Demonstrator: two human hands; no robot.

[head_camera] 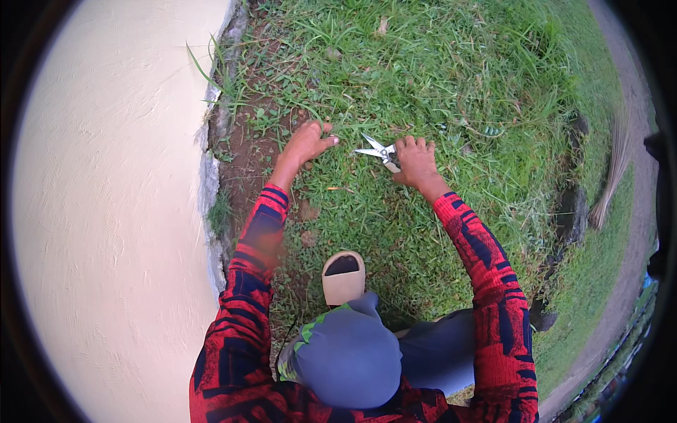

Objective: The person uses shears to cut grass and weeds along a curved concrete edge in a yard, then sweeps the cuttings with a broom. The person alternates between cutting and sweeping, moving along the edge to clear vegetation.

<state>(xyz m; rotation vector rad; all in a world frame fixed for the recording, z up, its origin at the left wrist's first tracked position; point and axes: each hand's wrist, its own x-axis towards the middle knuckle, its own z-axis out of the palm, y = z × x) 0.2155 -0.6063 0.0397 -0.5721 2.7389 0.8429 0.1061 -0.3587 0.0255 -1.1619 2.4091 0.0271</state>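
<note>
My right hand [418,163] is wrapped around the handles of a pair of garden snips [382,152]. The two silver blades are spread apart and point left, just above the grass. Across from the tips, my left hand [308,144] is curled low over the grass with its thumb reaching right. A few long grass blades [319,117] run into its fingers; the grip itself is partly hidden. Short green grass [359,206] lies under and between both hands.
A cream plastered wall [116,201] with a rough concrete foot [210,180] rises at the left, beside bare soil [243,143]. My sandalled foot [344,280] stands below the hands. Dark stones [572,214] edge the grass at right, near a stick broom [613,174] and a path [629,227].
</note>
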